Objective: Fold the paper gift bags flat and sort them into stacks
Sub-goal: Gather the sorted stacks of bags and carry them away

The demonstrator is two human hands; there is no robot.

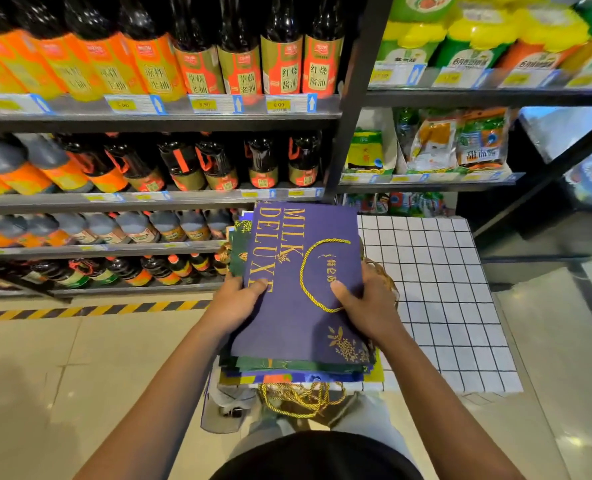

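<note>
One stack of flattened paper gift bags, held in the air between both hands over the near left edge of a white square-gridded tabletop. The count of bags in the stack cannot be told; edges of at least four show at the near end, in dark green, blue, yellow and orange.

Top item: one flat purple paper gift bag with gold "MILK DELUXE" lettering, a gold leaf motif at its near corner, and one gold twisted-cord handle lying looped on its face.

One bundle of loose gold cord handles hangs below the near end of the stack.

Left hand: grips the left edge of the stack, thumb on top of the purple bag by the lettering, fingers hidden underneath.

Right hand: grips the right edge, thumb pressed on the purple bag just beside the cord loop, fingers curled under.

Surroundings: four shelf rows of dark sauce bottles with orange labels behind the stack; packaged goods on the adjoining rack to the right; one yellow-and-black striped floor strip.
</note>
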